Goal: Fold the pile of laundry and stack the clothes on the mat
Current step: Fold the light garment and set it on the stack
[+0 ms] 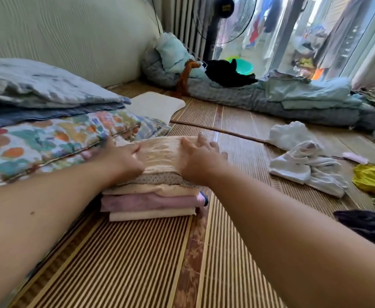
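Note:
A stack of folded clothes [153,198] sits on the striped bamboo mat [120,258], with cream, pink and dotted layers. On top lies a shiny peach satin piece [159,155]. My left hand [121,157] presses its left side and my right hand [201,158] presses its right side, both palms down with fingers spread. Unfolded laundry lies to the right: a white garment [308,167], a yellow one [373,180] and a dark one [368,223].
A floral pillow [48,143] and folded grey-blue bedding [44,94] lie left of the stack. Folded teal quilts [304,96] line the far side by the glass door, with a black cloth [228,73] and a standing fan [224,16] behind.

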`<state>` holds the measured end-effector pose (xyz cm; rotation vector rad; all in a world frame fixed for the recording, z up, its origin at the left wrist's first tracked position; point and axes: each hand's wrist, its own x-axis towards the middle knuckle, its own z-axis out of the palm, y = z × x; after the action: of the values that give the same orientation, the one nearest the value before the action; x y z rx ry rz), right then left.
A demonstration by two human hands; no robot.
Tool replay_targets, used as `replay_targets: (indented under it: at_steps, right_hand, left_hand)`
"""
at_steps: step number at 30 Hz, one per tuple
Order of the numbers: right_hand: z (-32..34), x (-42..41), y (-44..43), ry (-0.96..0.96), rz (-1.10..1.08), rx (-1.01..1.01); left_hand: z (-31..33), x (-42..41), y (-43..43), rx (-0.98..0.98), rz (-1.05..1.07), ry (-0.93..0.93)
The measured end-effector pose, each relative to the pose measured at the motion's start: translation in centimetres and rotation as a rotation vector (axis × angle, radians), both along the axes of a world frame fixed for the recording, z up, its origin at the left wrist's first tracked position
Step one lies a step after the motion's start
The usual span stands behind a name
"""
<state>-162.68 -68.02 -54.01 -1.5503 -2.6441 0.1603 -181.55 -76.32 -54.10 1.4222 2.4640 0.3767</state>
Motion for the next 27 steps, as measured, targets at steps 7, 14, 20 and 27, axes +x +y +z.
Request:
replay_targets:
  at_steps: [7,14,20,27]
  right_hand:
    - [1.6,8.9,-9.1,0.185,0.003,0.076]
    - [1.8,27.2,-22.8,0.107,-0.144,0.007]
    - [1.1,38.1,-30.5,0.174,-0.411,0.014]
    - [0.0,49.5,-35.4,0.265,-0.654,0.075]
  left_hand:
    - [3.7,5.3,-4.4,0.039,-0.088,0.092]
    - [3.2,23.4,-13.2,0.061,-0.595,0.143]
    - [1.5,37.8,-18.5,0.1,-0.899,0.081]
    - [1.9,50.9,-19.9,0.116,-1.079,0.111]
